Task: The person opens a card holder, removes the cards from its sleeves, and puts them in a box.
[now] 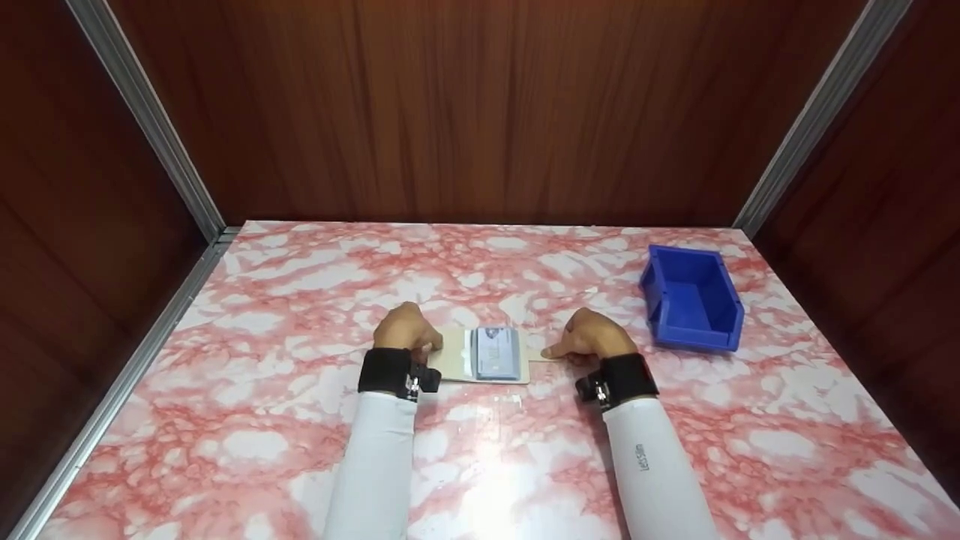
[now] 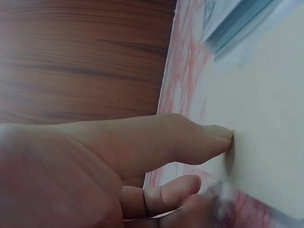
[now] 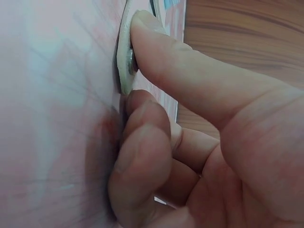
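Observation:
A cream card holder (image 1: 453, 354) lies opened flat on the table between the two hands, a stack of pale blue cards (image 1: 498, 354) on its right half. My left hand (image 1: 407, 330) holds its left edge; in the left wrist view the thumb (image 2: 190, 140) presses on the cream cover (image 2: 261, 118), other fingers curled below. From the holder's right side sticks out a narrow strap (image 1: 536, 354). My right hand (image 1: 596, 334) pinches that strap's end, thumb on top beside a metal snap button (image 3: 131, 61), curled fingers under the tip and close to the tabletop.
A blue open-front plastic bin (image 1: 691, 337) stands at the right rear of the red-and-white marbled table (image 1: 255, 450). Dark wood panels (image 1: 480, 112) with metal corner rails (image 1: 150, 112) enclose the back and sides.

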### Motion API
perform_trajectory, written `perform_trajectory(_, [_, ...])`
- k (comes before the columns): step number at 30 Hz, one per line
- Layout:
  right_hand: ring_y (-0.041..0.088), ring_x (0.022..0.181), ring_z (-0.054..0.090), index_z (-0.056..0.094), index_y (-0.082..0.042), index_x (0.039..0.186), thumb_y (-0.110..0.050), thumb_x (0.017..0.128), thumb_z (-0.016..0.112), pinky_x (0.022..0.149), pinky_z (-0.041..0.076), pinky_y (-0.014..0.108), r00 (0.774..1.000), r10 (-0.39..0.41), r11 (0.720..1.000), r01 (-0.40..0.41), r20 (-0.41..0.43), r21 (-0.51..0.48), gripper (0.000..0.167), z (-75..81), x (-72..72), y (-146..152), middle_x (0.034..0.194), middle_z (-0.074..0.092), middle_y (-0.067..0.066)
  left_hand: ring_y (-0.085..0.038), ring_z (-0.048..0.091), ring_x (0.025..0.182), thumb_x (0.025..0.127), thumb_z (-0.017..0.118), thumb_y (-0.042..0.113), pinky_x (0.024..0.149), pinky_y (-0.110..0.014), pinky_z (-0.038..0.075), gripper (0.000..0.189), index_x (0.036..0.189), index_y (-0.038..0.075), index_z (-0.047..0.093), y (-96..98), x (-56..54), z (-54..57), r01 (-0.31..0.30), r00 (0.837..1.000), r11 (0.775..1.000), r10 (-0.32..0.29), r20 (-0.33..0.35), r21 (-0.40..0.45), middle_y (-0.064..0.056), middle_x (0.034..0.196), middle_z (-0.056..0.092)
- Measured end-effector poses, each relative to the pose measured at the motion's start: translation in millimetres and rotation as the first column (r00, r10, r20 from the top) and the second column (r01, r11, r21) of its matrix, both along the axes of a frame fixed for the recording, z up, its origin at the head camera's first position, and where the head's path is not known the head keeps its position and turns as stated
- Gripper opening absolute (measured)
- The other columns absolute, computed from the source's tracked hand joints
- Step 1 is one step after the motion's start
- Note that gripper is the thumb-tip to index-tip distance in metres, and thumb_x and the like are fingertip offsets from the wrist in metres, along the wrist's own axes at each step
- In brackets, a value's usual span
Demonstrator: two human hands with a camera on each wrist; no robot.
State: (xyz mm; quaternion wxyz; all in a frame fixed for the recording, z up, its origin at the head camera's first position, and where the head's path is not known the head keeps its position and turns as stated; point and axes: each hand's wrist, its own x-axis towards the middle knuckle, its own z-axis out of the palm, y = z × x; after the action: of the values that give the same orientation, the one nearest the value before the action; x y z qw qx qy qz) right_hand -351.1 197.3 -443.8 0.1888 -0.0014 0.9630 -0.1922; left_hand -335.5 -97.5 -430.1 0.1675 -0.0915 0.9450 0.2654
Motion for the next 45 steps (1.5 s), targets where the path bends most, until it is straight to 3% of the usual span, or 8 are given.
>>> perform_trajectory(6, [0.013, 0.052, 0.053, 0.064, -0.01, 0.059, -0.05, 0.064, 0.079, 0.047, 0.04, 0.024, 1.0, -0.023, 1.0, 0.023, 0.015, -0.015, 0.043, 0.7, 1.0, 1, 0.052, 0.058, -0.001, -0.021, 0.053, 0.057, 0.068, 0.059, 0.004, 0.044, -0.028, 0.042, 0.01, 0.077, 0.003, 0.061, 23.6, 0.1, -2.3, 0.168, 0.98, 0.982, -0.176, -0.096, -0.088, -0.01, 0.07, 0.059])
perform_trajectory(17, [0.014, 0.053, 0.052, 0.064, -0.01, 0.06, -0.051, 0.065, 0.078, 0.047, 0.04, 0.025, 1.0, -0.017, 1.0, 0.017, 0.017, -0.004, 0.043, 1.2, 1.1, 0, 0.054, 0.058, -0.001, -0.015, 0.047, 0.044, 0.08, 0.046, 0.013, 0.043, -0.026, 0.046, 0.017, 0.063, 0.01, 0.047, 36.6, -2.3, -10.6, 0.093, 0.994, 0.932, -0.11, 0.028, 0.351, -0.004, 0.052, 0.049])
perform_trajectory(27, [0.015, 0.063, 0.055, 0.062, -0.011, 0.076, -0.037, 0.07, 0.078, 0.054, 0.042, 0.026, 0.987, 0.119, 0.992, -0.115, -0.11, 0.044, 0.031, 6.7, 9.0, -11, 0.07, 0.061, 0.0, -0.013, 0.044, 0.042, 0.068, 0.066, 0.011, 0.037, -0.022, 0.036, 0.021, 0.058, 0.012, 0.047, 32.5, -3.0, -15.1, 0.231, 0.973, 0.953, -0.227, -0.045, 0.198, 0.003, 0.047, 0.044])
perform_trajectory(29, [0.017, 0.07, 0.055, 0.062, -0.011, 0.081, -0.029, 0.071, 0.077, 0.06, 0.044, 0.03, 0.937, 0.242, 0.97, -0.227, -0.25, 0.089, 0.026, 6.7, 10.5, -20, 0.077, 0.06, 0.0, -0.013, 0.045, 0.044, 0.067, 0.068, 0.009, 0.037, -0.022, 0.037, 0.02, 0.061, 0.011, 0.049, 31.3, -3.0, -15.1, 0.212, 0.977, 0.957, -0.206, -0.05, 0.198, 0.002, 0.049, 0.046])
perform_trajectory(33, [0.019, 0.089, 0.058, 0.065, -0.012, 0.095, -0.02, 0.072, 0.074, 0.08, 0.049, 0.034, 0.715, 0.511, 0.847, -0.513, -0.477, 0.138, 0.026, 3.8, 12.0, -39, 0.096, 0.061, 0.002, -0.014, 0.047, 0.043, 0.066, 0.07, 0.006, 0.037, -0.022, 0.038, 0.02, 0.063, 0.01, 0.051, 28.2, -4.2, -15.2, 0.15, 0.989, 0.967, -0.146, -0.035, 0.205, 0.0, 0.051, 0.048])
perform_trajectory(35, [0.018, 0.101, 0.058, 0.065, -0.011, 0.105, -0.023, 0.075, 0.073, 0.09, 0.048, 0.034, 0.654, 0.575, 0.784, -0.612, -0.491, 0.102, 0.033, 1.3, 13.6, -45, 0.109, 0.062, 0.003, -0.014, 0.047, 0.043, 0.066, 0.069, 0.005, 0.037, -0.022, 0.039, 0.02, 0.062, 0.01, 0.051, 26.7, -5.0, -15.5, 0.143, 0.99, 0.967, -0.14, -0.03, 0.209, 0.0, 0.051, 0.049])
perform_trajectory(42, [0.016, 0.12, 0.051, 0.062, -0.013, 0.119, -0.04, 0.07, 0.077, 0.102, 0.041, 0.033, 0.738, 0.55, 0.81, -0.585, -0.39, 0.034, 0.057, -5.3, 20.2, -46, 0.133, 0.053, 0.001, -0.011, 0.053, 0.049, 0.068, 0.068, 0.012, 0.048, -0.021, 0.047, 0.012, 0.062, 0.01, 0.058, 23.3, -6.2, -16.5, 0.193, 0.981, 0.934, -0.192, -0.034, 0.302, -0.001, 0.059, 0.058])
perform_trajectory(45, [0.016, 0.121, 0.052, 0.062, -0.014, 0.12, -0.042, 0.067, 0.08, 0.102, 0.042, 0.033, 0.745, 0.547, 0.813, -0.582, -0.382, 0.028, 0.063, -5.9, 19.6, -43, 0.135, 0.052, 0.0, -0.011, 0.054, 0.052, 0.072, 0.068, 0.016, 0.054, -0.022, 0.05, 0.01, 0.067, 0.01, 0.061, 21.1, -5.4, -16.6, 0.18, 0.982, 0.912, -0.186, -0.018, 0.369, -0.002, 0.063, 0.059])
